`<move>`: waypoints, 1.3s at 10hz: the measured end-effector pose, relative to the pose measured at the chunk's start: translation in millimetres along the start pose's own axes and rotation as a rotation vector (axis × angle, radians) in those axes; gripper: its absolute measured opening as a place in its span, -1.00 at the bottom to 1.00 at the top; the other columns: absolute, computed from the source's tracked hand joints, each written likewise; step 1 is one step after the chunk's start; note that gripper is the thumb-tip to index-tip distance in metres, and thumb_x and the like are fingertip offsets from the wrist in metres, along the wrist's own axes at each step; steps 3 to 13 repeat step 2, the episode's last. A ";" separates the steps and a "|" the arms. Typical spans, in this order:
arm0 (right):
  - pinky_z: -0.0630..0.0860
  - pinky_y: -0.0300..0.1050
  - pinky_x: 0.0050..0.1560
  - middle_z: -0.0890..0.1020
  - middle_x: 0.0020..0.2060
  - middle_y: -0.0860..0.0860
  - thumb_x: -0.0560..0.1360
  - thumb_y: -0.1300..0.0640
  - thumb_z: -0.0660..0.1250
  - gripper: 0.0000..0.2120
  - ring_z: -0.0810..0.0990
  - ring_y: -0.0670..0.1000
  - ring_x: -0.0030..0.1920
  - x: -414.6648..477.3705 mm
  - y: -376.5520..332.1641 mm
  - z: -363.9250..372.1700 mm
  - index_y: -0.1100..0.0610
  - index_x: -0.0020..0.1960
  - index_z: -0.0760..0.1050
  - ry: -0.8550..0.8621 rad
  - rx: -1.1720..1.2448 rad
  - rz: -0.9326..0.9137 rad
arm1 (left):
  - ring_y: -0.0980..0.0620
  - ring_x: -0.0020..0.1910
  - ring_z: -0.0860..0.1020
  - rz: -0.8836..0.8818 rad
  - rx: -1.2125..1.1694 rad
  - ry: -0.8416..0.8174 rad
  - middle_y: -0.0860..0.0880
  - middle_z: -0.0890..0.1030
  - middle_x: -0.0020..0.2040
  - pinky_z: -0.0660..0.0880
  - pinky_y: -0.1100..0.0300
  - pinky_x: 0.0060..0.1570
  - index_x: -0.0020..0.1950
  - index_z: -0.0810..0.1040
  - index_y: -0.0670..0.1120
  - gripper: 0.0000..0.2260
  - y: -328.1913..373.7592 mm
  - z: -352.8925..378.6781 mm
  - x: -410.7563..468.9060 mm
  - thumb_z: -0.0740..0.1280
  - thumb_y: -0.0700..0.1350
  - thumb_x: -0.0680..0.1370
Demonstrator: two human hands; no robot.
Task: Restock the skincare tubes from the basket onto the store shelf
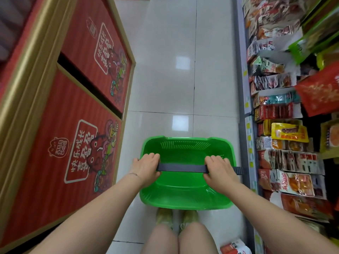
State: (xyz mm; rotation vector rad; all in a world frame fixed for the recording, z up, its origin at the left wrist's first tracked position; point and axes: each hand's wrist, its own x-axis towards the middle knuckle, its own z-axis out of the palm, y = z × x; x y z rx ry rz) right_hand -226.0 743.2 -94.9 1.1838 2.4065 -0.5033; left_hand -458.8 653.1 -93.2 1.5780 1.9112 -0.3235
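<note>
A glossy white tiled floor [165, 70] runs down the aisle, with two square light reflections [180, 122] on it. On the left stand two red display boxes [60, 140] with gold edging and cartoon prints, a dark gap [88, 85] between them. On the right, snack shelves [244, 107] with yellow price tags are crowded with red, orange and yellow snack packets [286, 162]. A large red bag [319, 92] and green packets [311, 39] jut out higher up. Pale shoes [164, 217] stand on the tiles.
</note>
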 end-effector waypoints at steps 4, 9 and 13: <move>0.31 -0.02 0.12 0.44 0.06 -0.01 0.50 -0.06 0.25 -0.73 0.38 0.06 0.10 -2.4 -4.0 -19.0 0.06 0.11 0.33 -0.072 0.052 -0.024 | 0.00 0.13 0.42 -0.003 -0.006 -0.002 0.02 0.41 0.13 0.35 0.04 0.11 0.23 0.33 -0.02 -0.66 1.6 -11.3 -5.8 0.26 0.12 0.55; 0.31 -0.02 0.12 0.44 0.06 -0.01 0.50 -0.06 0.25 -0.73 0.38 0.06 0.10 -2.4 -4.0 -19.0 0.06 0.11 0.33 -0.072 0.052 -0.024 | 0.00 0.13 0.42 -0.003 -0.006 -0.002 0.02 0.41 0.13 0.35 0.04 0.11 0.23 0.33 -0.02 -0.66 1.6 -11.3 -5.8 0.26 0.12 0.55; 0.31 -0.02 0.12 0.44 0.06 -0.01 0.50 -0.06 0.25 -0.73 0.38 0.06 0.10 -2.4 -4.0 -19.0 0.06 0.11 0.33 -0.072 0.052 -0.024 | 0.00 0.13 0.42 -0.003 -0.006 -0.002 0.02 0.41 0.13 0.35 0.04 0.11 0.23 0.33 -0.02 -0.66 1.6 -11.3 -5.8 0.26 0.12 0.55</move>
